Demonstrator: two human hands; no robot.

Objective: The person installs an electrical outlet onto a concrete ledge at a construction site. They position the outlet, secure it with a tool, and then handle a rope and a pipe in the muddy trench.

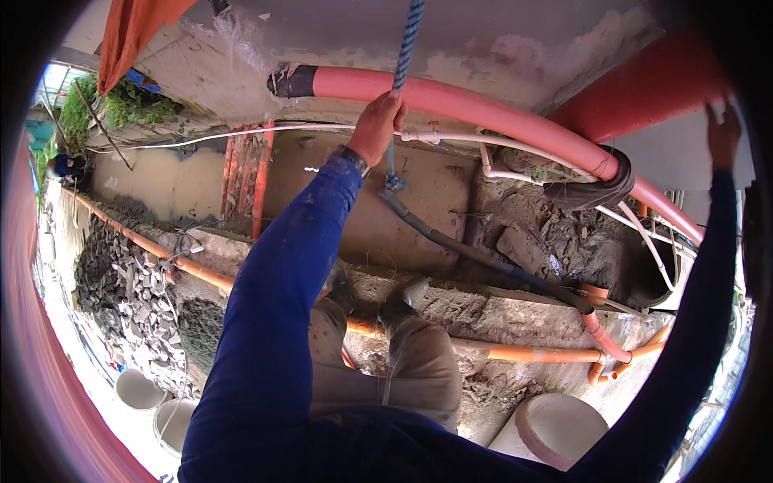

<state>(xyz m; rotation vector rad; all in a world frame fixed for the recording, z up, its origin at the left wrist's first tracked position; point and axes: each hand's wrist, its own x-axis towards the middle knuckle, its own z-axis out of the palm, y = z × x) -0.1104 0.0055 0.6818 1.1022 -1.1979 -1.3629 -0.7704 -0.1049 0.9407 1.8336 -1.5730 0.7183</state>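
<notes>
My left hand [377,129] is closed around a thick blue rope [408,44] that runs up out of view. Below my fist the rope drops to a frayed knot [394,182] over the muddy water. The end of a dark grey hose [475,248] lies at this knot; whether they are tied together I cannot tell. The hose slants down right to an orange pipe elbow [602,334]. My right hand [722,135] is raised at the far right, fingers stretched apart, beside a large red beam [644,88]. Whether it touches the beam is unclear.
A trench of brown water [322,201] runs across in front of my boots. Red pipe [467,101] and thin white pipe [241,129] span its far side. Rubble [133,290] lies left, buckets [138,390] lower left, a white cylinder [564,423] lower right. Another person [68,165] is far left.
</notes>
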